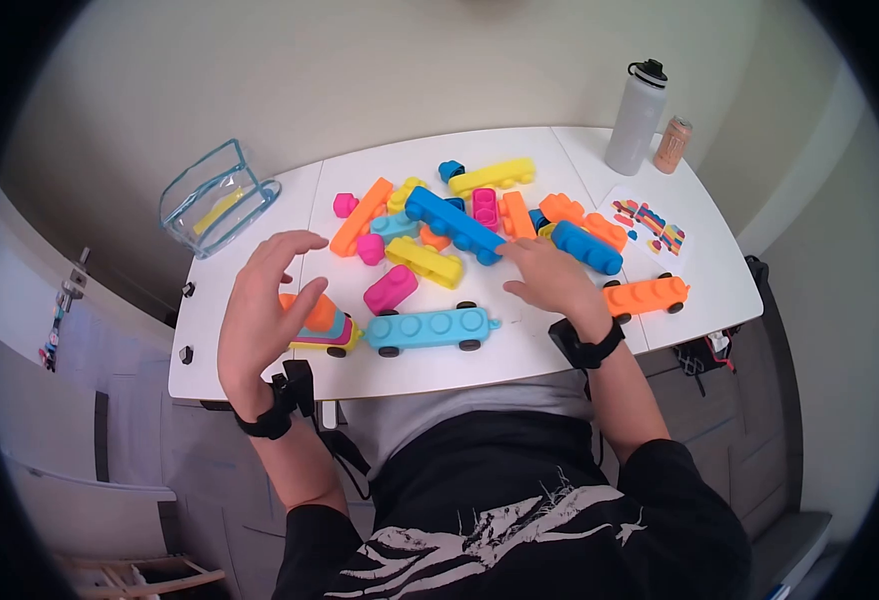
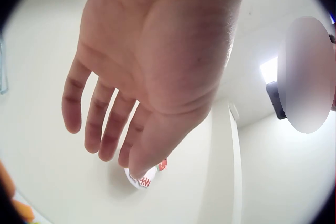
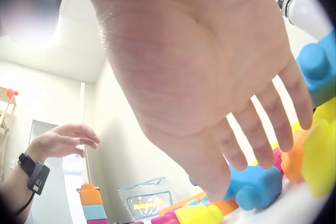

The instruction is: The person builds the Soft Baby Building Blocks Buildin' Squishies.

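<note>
My left hand (image 1: 265, 300) hovers with loosely bent fingers beside a stack of blocks on a yellow wheeled base (image 1: 345, 339), covering part of it. In the left wrist view its palm holds nothing. My right hand (image 1: 555, 275) reaches over the table, its fingertips right at the near end of a long blue block (image 1: 450, 222). The right wrist view shows extended fingers over that blue block (image 3: 257, 187). Between the hands stands a light blue wheeled base (image 1: 430, 327), next to the yellow one. An orange wheeled base (image 1: 650, 295) is just right of my right wrist.
Several loose blocks lie mid-table, among them a yellow one (image 1: 425, 262), a pink one (image 1: 391, 289) and another blue one (image 1: 587, 248). A clear zip bag (image 1: 222, 200) stands at the left edge. A bottle (image 1: 638, 120), a can (image 1: 673, 146) and a picture card (image 1: 650, 228) are on the right.
</note>
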`<state>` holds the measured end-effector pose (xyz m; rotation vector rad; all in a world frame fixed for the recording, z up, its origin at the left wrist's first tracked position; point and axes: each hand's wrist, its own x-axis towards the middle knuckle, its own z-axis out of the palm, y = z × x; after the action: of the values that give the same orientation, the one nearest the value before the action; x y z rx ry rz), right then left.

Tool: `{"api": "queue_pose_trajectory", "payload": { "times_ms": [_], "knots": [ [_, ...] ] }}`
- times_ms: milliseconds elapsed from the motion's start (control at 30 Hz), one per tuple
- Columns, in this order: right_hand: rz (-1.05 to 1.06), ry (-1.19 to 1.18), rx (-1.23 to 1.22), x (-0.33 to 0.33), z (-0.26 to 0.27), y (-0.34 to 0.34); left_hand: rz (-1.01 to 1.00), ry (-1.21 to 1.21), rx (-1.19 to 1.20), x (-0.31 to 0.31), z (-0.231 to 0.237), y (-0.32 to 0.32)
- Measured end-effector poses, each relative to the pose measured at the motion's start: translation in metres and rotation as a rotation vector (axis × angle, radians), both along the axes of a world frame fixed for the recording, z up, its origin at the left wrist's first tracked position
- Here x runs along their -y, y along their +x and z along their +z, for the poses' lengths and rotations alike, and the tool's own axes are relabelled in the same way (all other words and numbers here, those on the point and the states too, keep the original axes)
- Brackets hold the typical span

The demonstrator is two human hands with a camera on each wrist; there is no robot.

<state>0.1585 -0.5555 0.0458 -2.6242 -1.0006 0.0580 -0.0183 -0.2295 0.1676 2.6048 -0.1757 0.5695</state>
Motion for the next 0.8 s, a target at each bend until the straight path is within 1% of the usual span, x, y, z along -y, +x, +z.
{"api": "queue_pose_trajectory", "payload": {
  "times_ms": [67,200,333,367,400,433,500,533,567,600,633,700,800],
  "knots": [
    [-0.004,0.005,-0.013,0.004,0.003,-0.002,0.003,-0.01,0.084,0.005,0.005,-0.004],
    [0.029,0.034,0.011,0.005,0.008,-0.004,0.031,-0.06,0.127,0.005,0.01,-0.015],
    [0.071,-0.066,-0.032,-0.012,0.031,-0.008,0.074,-0.082,0.226,-0.005,0.013,-0.02],
    [0.121,-0.069,-0.029,-0.021,0.039,-0.009,0.089,-0.09,0.258,-0.008,0.013,-0.021],
    [0.171,-0.074,-0.027,-0.033,0.045,-0.009,0.092,-0.083,0.302,-0.008,0.014,-0.021],
    [0.179,-0.087,-0.026,-0.047,0.05,-0.008,0.102,-0.094,0.304,-0.009,0.015,-0.021],
    [0.38,-0.051,0.002,-0.081,0.057,-0.003,0.106,-0.122,0.329,-0.01,0.014,-0.019],
    [0.397,-0.069,0.001,-0.099,0.059,0.0,0.093,-0.166,0.33,-0.008,0.013,-0.019],
    [0.456,-0.07,-0.052,-0.119,0.061,0.003,0.116,-0.18,0.334,-0.009,0.012,-0.018],
    [0.516,-0.072,-0.103,-0.138,0.063,0.008,0.092,-0.182,0.317,-0.011,0.011,-0.018],
    [0.541,-0.09,-0.104,-0.155,0.061,0.014,0.069,-0.184,0.297,-0.013,0.01,-0.018],
    [0.597,-0.118,-0.095,-0.187,0.053,0.025,0.088,-0.161,0.35,-0.018,0.005,-0.015],
    [0.554,-0.198,-0.068,-0.233,0.046,0.035,0.09,-0.146,0.372,-0.027,0.001,-0.016]
  ]
}}
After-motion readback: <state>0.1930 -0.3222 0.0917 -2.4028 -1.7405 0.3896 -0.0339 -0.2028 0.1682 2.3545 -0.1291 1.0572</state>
